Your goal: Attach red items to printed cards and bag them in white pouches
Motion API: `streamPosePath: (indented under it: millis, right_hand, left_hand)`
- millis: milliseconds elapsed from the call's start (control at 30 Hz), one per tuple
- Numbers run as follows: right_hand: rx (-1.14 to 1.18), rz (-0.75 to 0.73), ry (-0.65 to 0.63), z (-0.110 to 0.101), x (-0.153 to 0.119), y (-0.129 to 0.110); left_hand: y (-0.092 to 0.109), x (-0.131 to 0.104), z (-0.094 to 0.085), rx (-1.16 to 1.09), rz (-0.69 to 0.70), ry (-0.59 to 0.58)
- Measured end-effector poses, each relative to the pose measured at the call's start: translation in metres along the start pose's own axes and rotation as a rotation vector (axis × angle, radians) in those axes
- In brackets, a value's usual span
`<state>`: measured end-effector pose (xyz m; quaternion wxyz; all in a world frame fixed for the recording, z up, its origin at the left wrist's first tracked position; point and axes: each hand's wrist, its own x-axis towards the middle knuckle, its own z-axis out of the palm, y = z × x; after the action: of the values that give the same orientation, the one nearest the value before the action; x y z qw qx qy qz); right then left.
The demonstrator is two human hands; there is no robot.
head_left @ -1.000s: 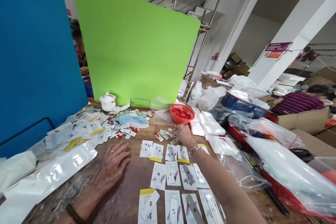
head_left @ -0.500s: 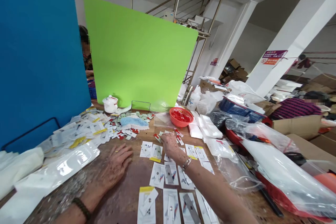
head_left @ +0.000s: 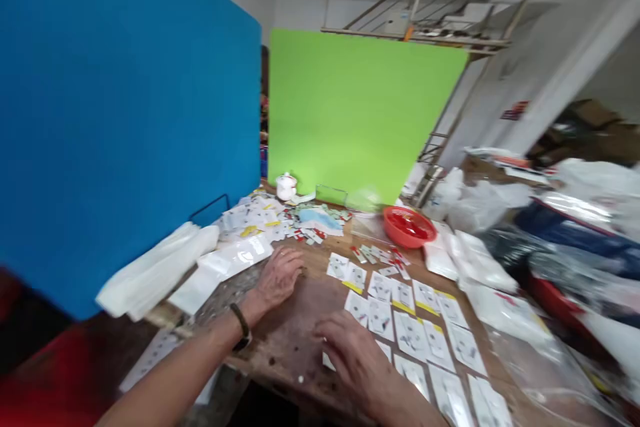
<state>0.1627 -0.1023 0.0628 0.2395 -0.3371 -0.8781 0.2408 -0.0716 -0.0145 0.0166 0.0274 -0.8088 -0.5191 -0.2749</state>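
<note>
My left hand [head_left: 281,275] rests on the wooden table [head_left: 300,347], fingers loosely spread and holding nothing, beside a white glossy strip [head_left: 225,267]. Nearer the front edge is my right hand [head_left: 350,353], blurred, with its fingers bent; the edge of a white card shows beneath it. Whether it holds anything is not visible. Rows of white cards [head_left: 411,335], some with yellow edges, lie under and to the right of it. Beyond the cards are small red and green tags [head_left: 370,253].
A red basket [head_left: 409,227] stands at the back right, near plastic bags [head_left: 480,260]. A heap of packets [head_left: 250,217], a white lidded cup [head_left: 286,186] and a blue cloth [head_left: 320,219] lie at the back. Blue [head_left: 130,113] and green [head_left: 355,113] panels rise behind.
The view has swung left. My right hand has pulled back from the small tags toward the table's front edge. My left hand stays on the table near the white strip.
</note>
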Motion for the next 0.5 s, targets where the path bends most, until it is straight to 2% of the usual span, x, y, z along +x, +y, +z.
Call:
streamPosePath:
  millis: [133, 233, 367, 500]
  right_hand:
    - [0.163, 0.015, -0.113, 0.021, -0.02, -0.015]
    - [0.233, 0.079, -0.126, 0.049, -0.018, -0.025]
    - [0.264, 0.152, -0.085, 0.082, -0.011, -0.033]
    - [0.276, 0.21, -0.073, 0.09, -0.006, -0.037]
  left_hand:
    - [-0.021, -0.021, -0.032, 0.277, -0.29, 0.03]
    - [-0.041, -0.036, -0.039, 0.338, -0.427, -0.015]
    - [-0.054, -0.046, -0.036, 0.28, -0.413, -0.08]
    - [-0.054, -0.046, -0.039, 0.276, -0.395, -0.116]
